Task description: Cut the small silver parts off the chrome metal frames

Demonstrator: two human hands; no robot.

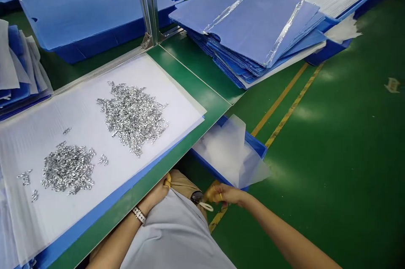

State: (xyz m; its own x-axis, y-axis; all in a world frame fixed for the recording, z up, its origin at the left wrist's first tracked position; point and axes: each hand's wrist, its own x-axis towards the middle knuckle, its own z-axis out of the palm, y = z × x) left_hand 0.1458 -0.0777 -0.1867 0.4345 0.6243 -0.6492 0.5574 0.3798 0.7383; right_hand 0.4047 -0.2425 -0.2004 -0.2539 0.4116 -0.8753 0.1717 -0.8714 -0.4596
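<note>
My left hand (pixel 156 193) rests at the table's front edge, its fingers partly hidden, with a yellow covering on the fingertips and a banded strap on the wrist. My right hand (pixel 223 195), wearing a ring, pinches near a white cord loop (pixel 205 206) beside a dark clip (pixel 196 197) at my waist. Neither hand touches the two piles of small silver metal pieces (pixel 133 117) (pixel 68 168) lying on a white sheet (pixel 171 87) on the green table (pixel 193 111). Several loose pieces lie scattered near the lower pile.
A blue bin (pixel 255 142) holding translucent film stands on the floor to the right of my hands. Stacked blue corrugated sheets (pixel 249 28) and further blue bins (pixel 95 12) lie beyond a metal post (pixel 147 3). Yellow lines (pixel 278 100) run along the green floor.
</note>
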